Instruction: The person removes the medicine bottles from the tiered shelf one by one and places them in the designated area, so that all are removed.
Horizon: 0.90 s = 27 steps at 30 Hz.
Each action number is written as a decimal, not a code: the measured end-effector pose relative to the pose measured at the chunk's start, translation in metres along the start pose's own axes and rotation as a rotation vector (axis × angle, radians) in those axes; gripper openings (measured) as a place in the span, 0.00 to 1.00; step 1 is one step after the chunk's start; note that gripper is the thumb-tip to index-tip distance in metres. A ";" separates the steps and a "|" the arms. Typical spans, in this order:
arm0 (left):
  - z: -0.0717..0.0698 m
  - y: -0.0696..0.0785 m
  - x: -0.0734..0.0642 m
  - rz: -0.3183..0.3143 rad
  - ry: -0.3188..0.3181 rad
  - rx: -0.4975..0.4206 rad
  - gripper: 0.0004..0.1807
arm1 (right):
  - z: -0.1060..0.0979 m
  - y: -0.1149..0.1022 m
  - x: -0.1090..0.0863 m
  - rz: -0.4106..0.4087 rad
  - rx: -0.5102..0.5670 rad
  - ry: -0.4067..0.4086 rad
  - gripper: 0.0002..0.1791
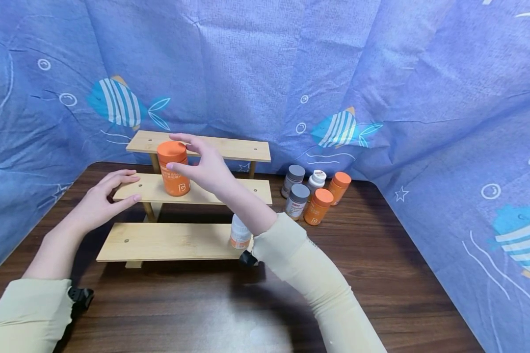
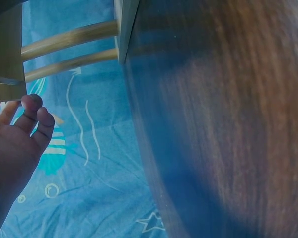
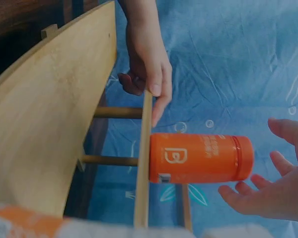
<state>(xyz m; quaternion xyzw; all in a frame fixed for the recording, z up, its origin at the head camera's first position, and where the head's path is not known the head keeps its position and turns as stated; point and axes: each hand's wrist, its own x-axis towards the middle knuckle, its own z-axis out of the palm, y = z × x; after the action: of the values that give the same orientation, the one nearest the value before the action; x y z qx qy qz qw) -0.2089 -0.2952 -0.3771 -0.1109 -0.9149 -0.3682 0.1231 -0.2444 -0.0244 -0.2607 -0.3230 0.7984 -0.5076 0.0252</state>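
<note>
On the middle shelf of a three-tier wooden rack point(image 1: 203, 194) stands an orange bottle point(image 1: 175, 171), upright with an orange lid. My right hand point(image 1: 209, 169) is beside its top, thumb and fingers spread; the right wrist view shows a gap between those fingers point(image 3: 232, 196) and the bottle point(image 3: 196, 157). At the shelf's left end, my left hand point(image 1: 98, 201) grips the wood, thumb at the front edge. The left wrist view shows its fingers point(image 2: 32, 119) at the shelf end. A white bottle point(image 1: 240, 233) with an orange-banded label stands on the bottom shelf, partly behind my right forearm.
Right of the rack, several bottles stand grouped on the dark wooden table point(image 1: 380, 274): grey-lidded bottles point(image 1: 298, 200), a white one point(image 1: 316, 180) and orange ones point(image 1: 318, 207). Blue fish-print cloth point(image 1: 265, 73) hangs behind and along the sides. The top shelf point(image 1: 229, 148) rises behind the orange bottle.
</note>
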 end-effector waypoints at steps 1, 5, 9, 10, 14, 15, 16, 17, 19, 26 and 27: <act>0.000 0.000 0.000 -0.003 -0.001 0.001 0.28 | 0.002 0.000 0.001 -0.002 -0.003 0.010 0.31; 0.000 0.001 0.000 -0.011 -0.009 0.004 0.28 | 0.010 0.001 0.002 -0.008 0.043 0.051 0.31; 0.000 0.001 0.001 -0.009 -0.011 -0.002 0.28 | 0.017 0.004 0.004 0.002 0.105 0.098 0.30; 0.000 0.000 0.001 -0.006 -0.009 -0.005 0.28 | 0.019 0.005 0.005 0.007 0.113 0.108 0.30; 0.000 0.000 0.001 0.002 -0.003 -0.012 0.28 | 0.025 0.007 0.008 0.032 0.110 0.131 0.30; 0.000 -0.001 0.001 0.004 -0.003 -0.013 0.28 | 0.026 0.007 0.008 0.036 0.115 0.131 0.30; 0.000 -0.001 0.001 0.004 -0.004 -0.013 0.28 | 0.026 0.007 0.008 0.041 0.112 0.133 0.30; 0.000 -0.001 0.001 0.005 -0.004 -0.014 0.28 | 0.027 0.007 0.008 0.045 0.109 0.133 0.29; 0.000 -0.001 0.001 0.007 -0.002 -0.013 0.28 | 0.027 0.007 0.008 0.057 0.097 0.133 0.29; 0.000 0.000 0.001 0.010 0.000 -0.013 0.28 | 0.025 0.007 0.008 0.148 0.046 0.115 0.26; 0.000 0.000 0.001 0.010 0.000 -0.012 0.28 | 0.024 0.007 0.008 0.158 0.045 0.114 0.26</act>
<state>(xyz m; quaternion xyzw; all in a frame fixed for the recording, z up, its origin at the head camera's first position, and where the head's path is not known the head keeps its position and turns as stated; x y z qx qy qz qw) -0.2096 -0.2946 -0.3771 -0.1159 -0.9122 -0.3729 0.1244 -0.2451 -0.0459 -0.2763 -0.2290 0.8099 -0.5393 0.0268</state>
